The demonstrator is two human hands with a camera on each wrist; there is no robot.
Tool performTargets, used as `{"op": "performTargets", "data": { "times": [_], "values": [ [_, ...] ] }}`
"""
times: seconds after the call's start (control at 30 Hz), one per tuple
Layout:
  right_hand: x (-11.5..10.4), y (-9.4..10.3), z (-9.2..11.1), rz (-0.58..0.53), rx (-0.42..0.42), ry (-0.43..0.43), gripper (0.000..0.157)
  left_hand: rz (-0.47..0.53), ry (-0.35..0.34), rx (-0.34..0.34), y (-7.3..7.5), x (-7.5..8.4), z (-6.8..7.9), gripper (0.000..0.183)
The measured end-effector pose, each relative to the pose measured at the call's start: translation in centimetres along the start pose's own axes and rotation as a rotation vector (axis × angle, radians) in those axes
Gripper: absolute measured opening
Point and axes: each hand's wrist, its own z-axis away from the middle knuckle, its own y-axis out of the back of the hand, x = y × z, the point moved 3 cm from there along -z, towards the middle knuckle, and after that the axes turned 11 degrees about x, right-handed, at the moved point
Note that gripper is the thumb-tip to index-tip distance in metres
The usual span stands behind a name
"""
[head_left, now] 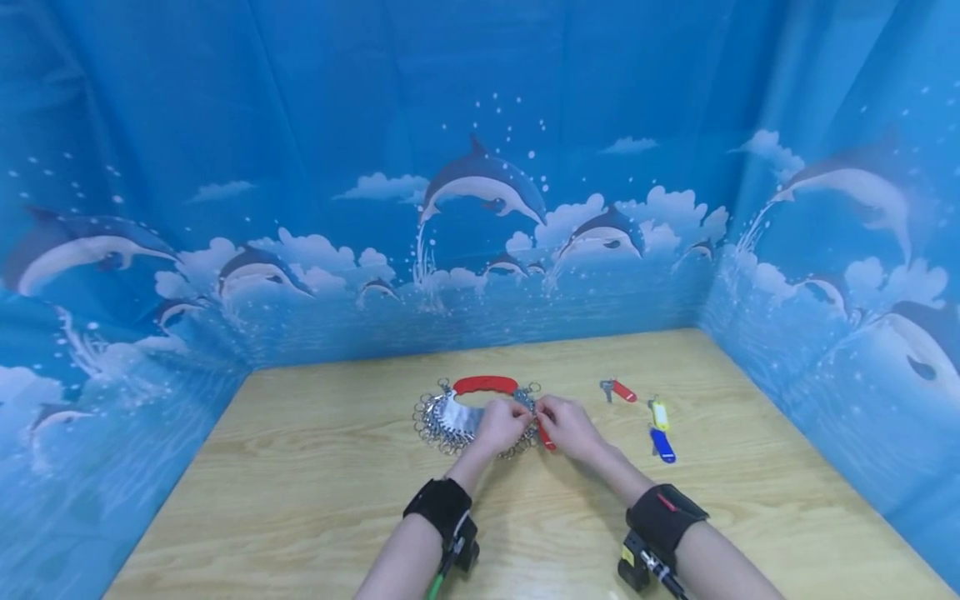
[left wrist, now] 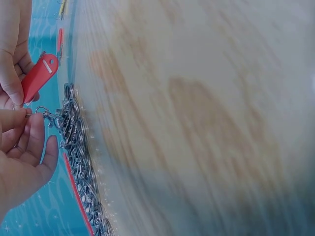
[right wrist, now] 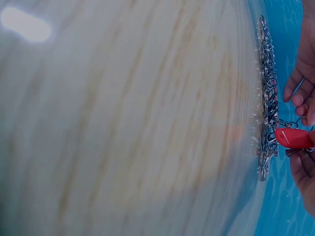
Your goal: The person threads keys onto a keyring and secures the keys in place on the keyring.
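Left hand (head_left: 502, 427): one. Fingers narrowed to a pinch on a small ring (left wrist: 42, 108) at the right side of the holder (head_left: 457, 415); remaining fingers bent, spread slightly apart. Back of hand up, fingertips pointing right.

Right hand (head_left: 572, 429): one. Narrow pinch at one end of a red tag (right wrist: 291, 138); the exact grip is partly hidden by the fingers. Fingertips turned left, just beside those of the left hand.

Forearms: two, reaching in from the near edge and converging at the holder; each wears a black strap, left (head_left: 441, 505) and right (head_left: 666, 523).

Holder: metal, lying on the table (head_left: 322, 475), ringed with many clips and rings, red handle (head_left: 486, 384) on the far side. Left hand lies over its near right part; the held tag hangs at its right edge.

Loose, right of the hands: second red tag (head_left: 624, 391) with key (head_left: 607, 389); yellow tag (head_left: 660, 415); blue tag (head_left: 663, 447), nearest the person.

Surround: blue curtain (head_left: 322, 108), dolphin print.
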Motion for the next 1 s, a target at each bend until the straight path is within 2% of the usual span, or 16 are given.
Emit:
{"op": "performTargets", "data": {
  "times": [0.27, 0.37, 0.77, 1.0],
  "values": [
    [-0.02, -0.09, 0.14, 0.024, -0.007, 0.035, 0.007, -0.004, 0.046, -0.026, -0.08, 0.16, 0.11, 0.015],
    [0.01, -0.11, 0.13, 0.026, -0.011, 0.038, 0.006, 0.0, 0.042, -0.018, -0.12, 0.19, 0.13, 0.016],
    [0.13, 0.17, -0.1, 0.006, 0.007, -0.104, 0.006, 0.031, 0.008, 0.007, -0.39, -0.01, 0.26, 0.011],
    [-0.1, 0.22, -0.17, 0.024, 0.017, -0.06, 0.007, 0.041, 0.027, 0.001, -0.29, 0.18, 0.04, 0.013]
  ]
}}
